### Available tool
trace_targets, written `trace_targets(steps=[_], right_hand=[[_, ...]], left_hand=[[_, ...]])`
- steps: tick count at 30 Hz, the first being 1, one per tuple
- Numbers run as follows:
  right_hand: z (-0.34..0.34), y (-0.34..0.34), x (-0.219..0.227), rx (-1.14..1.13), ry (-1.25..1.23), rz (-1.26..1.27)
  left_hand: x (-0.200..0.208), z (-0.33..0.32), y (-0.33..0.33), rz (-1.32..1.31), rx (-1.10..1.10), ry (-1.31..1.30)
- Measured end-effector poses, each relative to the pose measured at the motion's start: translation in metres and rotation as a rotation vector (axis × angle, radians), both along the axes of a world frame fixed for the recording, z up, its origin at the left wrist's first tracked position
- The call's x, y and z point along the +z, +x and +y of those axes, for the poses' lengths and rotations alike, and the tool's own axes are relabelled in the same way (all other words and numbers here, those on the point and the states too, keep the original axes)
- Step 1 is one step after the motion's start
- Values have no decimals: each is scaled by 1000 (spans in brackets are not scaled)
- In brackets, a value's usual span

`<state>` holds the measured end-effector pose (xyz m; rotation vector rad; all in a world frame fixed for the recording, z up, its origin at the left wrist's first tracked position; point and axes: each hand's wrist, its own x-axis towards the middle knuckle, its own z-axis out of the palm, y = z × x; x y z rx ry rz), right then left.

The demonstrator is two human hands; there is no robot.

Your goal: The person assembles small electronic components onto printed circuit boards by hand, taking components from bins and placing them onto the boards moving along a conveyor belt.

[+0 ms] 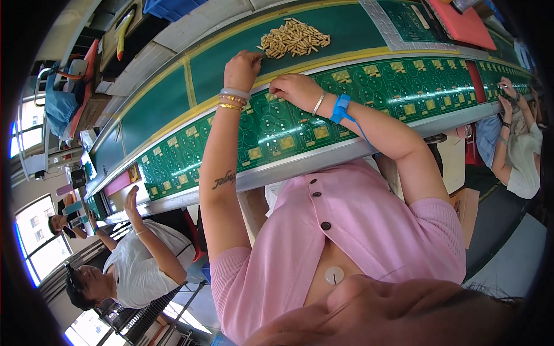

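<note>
A heap of small brass-coloured cylindrical parts (294, 39) lies on the green strip beyond the boards. My left hand (242, 69) is at the heap's left edge, fingers closed in a pinch; whatever is between the tips is too small to make out. Below and to its right, my right hand (297, 91) hangs over the far edge of the green circuit boards (283, 124). Its fingers are curled together and hide anything they hold. A blue wrist strap (341, 108) with a cord circles my right wrist.
Printed boards run along a metal rail (271, 173) in front of me. Yellow tape (189, 83) borders the green strip. At the far right lie a bubble-wrap sheet (392, 26) and a red folder (461, 23). One person (144, 259) sits at left, another (522, 144) at right.
</note>
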<state>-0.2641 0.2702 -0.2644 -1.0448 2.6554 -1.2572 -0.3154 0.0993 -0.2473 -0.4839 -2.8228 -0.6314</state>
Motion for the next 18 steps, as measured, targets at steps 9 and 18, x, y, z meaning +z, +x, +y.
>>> trace_targets(steps=[9, 18], right_hand=[[-6, 1, -10, 101, 69, 152], [10, -42, 7, -135, 46, 360]], left_hand=[[19, 1, 36, -45, 26, 335], [17, -27, 126, -492, 97, 609]])
